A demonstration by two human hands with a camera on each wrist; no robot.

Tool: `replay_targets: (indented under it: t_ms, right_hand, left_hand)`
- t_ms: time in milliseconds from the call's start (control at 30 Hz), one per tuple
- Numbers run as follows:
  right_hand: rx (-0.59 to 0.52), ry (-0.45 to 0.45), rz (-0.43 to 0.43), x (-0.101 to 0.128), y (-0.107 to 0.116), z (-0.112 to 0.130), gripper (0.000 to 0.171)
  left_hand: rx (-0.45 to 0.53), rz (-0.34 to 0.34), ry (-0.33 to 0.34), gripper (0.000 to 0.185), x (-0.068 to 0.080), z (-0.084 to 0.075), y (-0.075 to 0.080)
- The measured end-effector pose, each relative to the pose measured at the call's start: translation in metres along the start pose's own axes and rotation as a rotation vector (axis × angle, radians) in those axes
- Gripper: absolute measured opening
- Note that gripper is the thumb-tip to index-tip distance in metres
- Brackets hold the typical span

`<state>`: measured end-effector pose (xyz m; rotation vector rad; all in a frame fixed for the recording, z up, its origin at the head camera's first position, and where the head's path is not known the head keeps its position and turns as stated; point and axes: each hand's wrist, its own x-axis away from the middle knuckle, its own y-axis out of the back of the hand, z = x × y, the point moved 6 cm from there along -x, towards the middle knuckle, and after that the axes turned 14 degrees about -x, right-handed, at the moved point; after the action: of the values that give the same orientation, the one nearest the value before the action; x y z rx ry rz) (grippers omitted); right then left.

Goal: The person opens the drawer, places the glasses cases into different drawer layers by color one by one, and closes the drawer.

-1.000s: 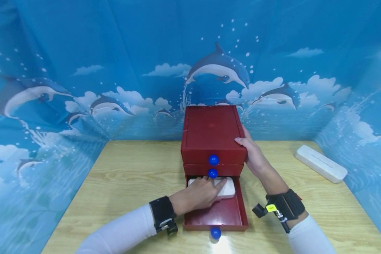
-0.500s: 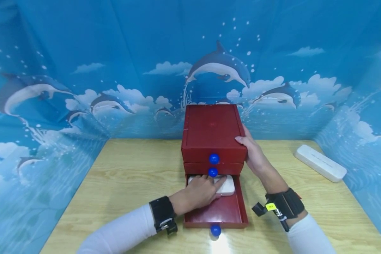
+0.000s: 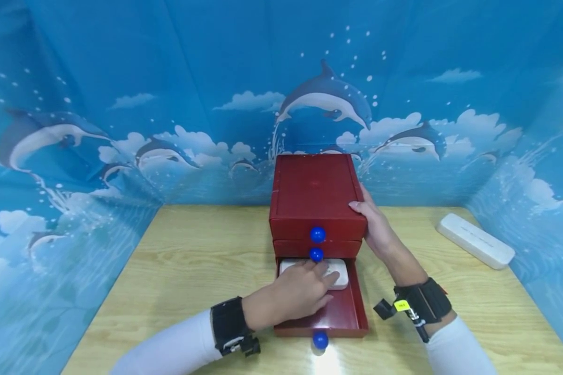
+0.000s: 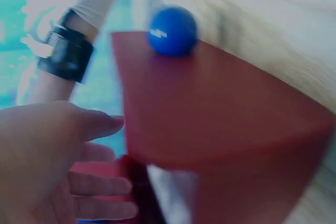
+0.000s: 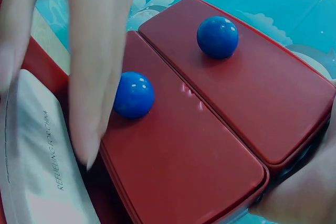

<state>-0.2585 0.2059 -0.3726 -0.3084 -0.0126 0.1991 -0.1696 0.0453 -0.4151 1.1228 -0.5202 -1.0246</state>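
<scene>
White case (image 3: 339, 272) lies in open bottom drawer (image 3: 342, 317) under flat left hand (image 3: 300, 291); right hand (image 3: 375, 229) clasps chest (image 3: 314, 195)

We see a long white case (image 3: 476, 240) lying flat near the right edge of the wooden table (image 3: 192, 250), toward the back corner. Behind the table hangs a blue cloth (image 3: 169, 78) with dolphins, clouds and bubbles.

The head camera looks forward and down from above, taking in the whole red drawer chest (image 3: 317, 208) at twelve o'clock. The left wrist camera sits very close, low at the open bottom drawer (image 4: 210, 124), blurred. The right wrist camera faces the chest's front close up. All three share the blue knobs (image 5: 217, 36).
</scene>
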Motion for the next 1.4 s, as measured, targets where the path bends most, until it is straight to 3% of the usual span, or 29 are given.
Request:
replay_targets:
  t_ms: [167,333,533,700,833,1033,1167,1400]
  right_hand:
    - [0.001,0.009,0.01,0.0,0.0,0.0,0.071]
    - [0.013,0.02,0.024,-0.001,0.0,0.0,0.07]
    - [0.002,0.024,0.011,-0.003,0.0,0.0,0.073]
    - [-0.016,0.004,-0.001,-0.002,0.0,0.0,0.074]
    - [-0.02,0.002,-0.002,-0.001,0.0,0.0,0.073]
    - [-0.007,-0.006,-0.003,0.0,0.0,0.0,0.073]
    - [-0.001,-0.004,-0.004,0.001,0.0,0.0,0.073]
    - [-0.001,0.002,0.001,0.0,0.0,0.0,0.073]
  left_hand:
    - [0.055,-0.084,-0.043,0.039,0.001,0.004,0.038]
    - [0.129,-0.262,0.011,0.041,0.005,0.022,0.08]
    - [0.164,-0.448,0.174,0.047,0.013,0.059,0.111]
    - [0.219,-0.495,0.386,0.047,0.021,0.096,0.114]
    - [0.257,-0.449,0.566,0.049,0.025,0.121,0.104]
    - [0.453,-0.196,0.783,0.059,0.026,0.147,0.075]
    - [0.606,-0.06,0.858,0.068,0.024,0.156,0.055]
    - [0.895,0.066,0.907,0.077,0.021,0.163,0.027]
